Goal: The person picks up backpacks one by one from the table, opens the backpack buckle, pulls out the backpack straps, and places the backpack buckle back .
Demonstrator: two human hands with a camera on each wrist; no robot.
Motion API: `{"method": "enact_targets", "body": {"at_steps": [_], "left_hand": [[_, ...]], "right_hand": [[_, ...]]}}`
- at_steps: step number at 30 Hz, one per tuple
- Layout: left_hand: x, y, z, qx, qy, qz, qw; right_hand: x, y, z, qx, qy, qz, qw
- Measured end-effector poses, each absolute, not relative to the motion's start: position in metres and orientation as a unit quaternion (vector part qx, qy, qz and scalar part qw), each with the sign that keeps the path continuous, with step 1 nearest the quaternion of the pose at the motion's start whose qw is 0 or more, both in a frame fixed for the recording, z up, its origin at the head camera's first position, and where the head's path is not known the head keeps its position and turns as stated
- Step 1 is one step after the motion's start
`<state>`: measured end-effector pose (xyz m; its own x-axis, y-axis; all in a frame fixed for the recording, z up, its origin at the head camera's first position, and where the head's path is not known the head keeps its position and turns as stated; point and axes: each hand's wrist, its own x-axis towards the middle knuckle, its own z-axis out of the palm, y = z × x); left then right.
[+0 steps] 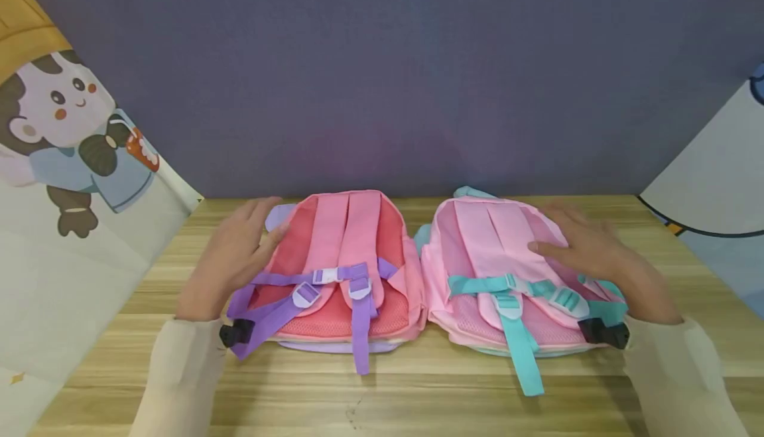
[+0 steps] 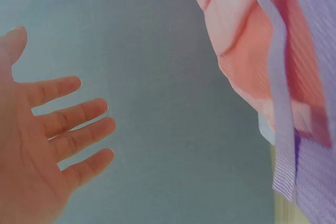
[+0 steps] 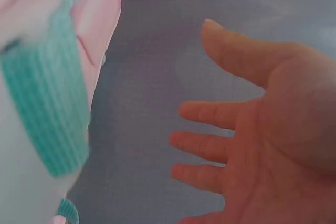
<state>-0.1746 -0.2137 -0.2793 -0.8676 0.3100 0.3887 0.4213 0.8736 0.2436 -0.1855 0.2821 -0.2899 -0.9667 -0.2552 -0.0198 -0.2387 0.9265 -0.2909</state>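
Note:
Two small backpacks lie side by side on the table, straps facing up. The left one is a coral-pink backpack (image 1: 394, 238) with purple webbing (image 1: 280, 314) and white buckles. To its right is a light pink backpack (image 1: 442, 251) with teal webbing (image 1: 519, 351). My left hand (image 1: 229, 254) hovers at the coral backpack's left side, fingers spread and straight in the left wrist view. By the light pink backpack's right side, my right hand (image 1: 587, 245) is held with fingers extended, slightly blurred. Both palms hold nothing.
The backpacks lie on a wood-grain table (image 1: 298, 404). Behind it stands a dark grey-blue panel (image 1: 382, 79). A cartoon-printed sheet (image 1: 77, 132) hangs at the left, another printed sheet (image 1: 716, 172) at the right. Black wrist-worn pieces (image 1: 603, 333) sit by the sleeves.

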Motion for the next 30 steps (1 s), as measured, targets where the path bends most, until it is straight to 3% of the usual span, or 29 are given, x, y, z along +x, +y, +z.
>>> {"method": "enact_targets", "body": {"at_steps": [17,30], "left_hand": [[-0.163,-0.178,-0.266,-0.246,-0.931,-0.211,0.166],[-0.159,-0.136,-0.275,-0.299,-0.925,-0.185,0.143]], "right_hand": [[-0.172,0.269,-0.302,-0.204,0.953,-0.221,0.037],[-0.163,0.267,-0.311,-0.249,0.939,-0.235,0.028]]}}
